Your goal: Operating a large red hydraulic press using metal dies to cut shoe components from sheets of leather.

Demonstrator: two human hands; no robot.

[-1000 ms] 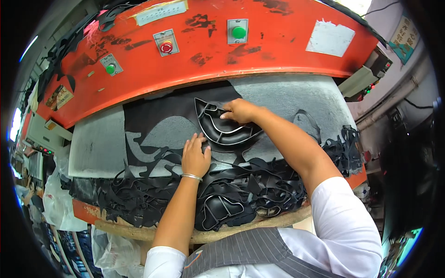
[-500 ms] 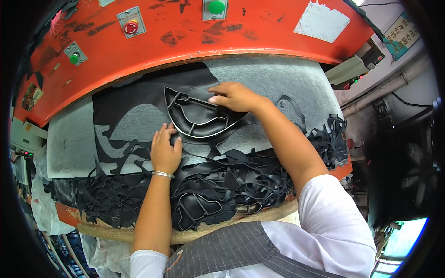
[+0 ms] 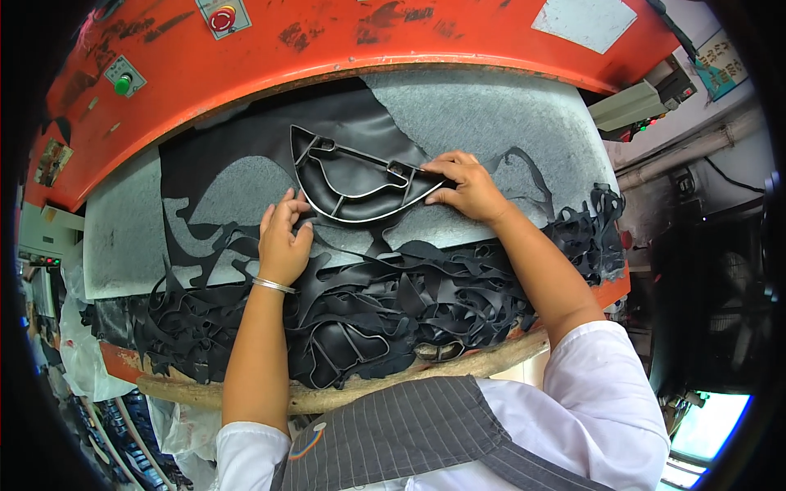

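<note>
A half-moon metal cutting die (image 3: 354,196) with inner crossbars lies on a black leather-like sheet (image 3: 344,110), its pointed end to the left. My right hand (image 3: 468,190) grips the die's right tip, fingers over the top edge and thumb below. At the die's lower left edge rests my left hand (image 3: 282,241), fingers stretched and thumb apart, the fingertips at or just beside the metal. Curved cut-outs in the sheet let the pale grey board (image 3: 475,106) show through on the left and below.
Tangled black offcuts (image 3: 458,307) heap along the near edge, with a smaller metal die (image 3: 350,342) lying on them. An orange machine beam (image 3: 327,65) spans the far side, carrying a red stop button (image 3: 222,18) and a green button (image 3: 123,84).
My right hand has slid right along the die from its upper edge to its right tip and closed there. My left hand stays by the left edge. The whole view has shifted slightly.
</note>
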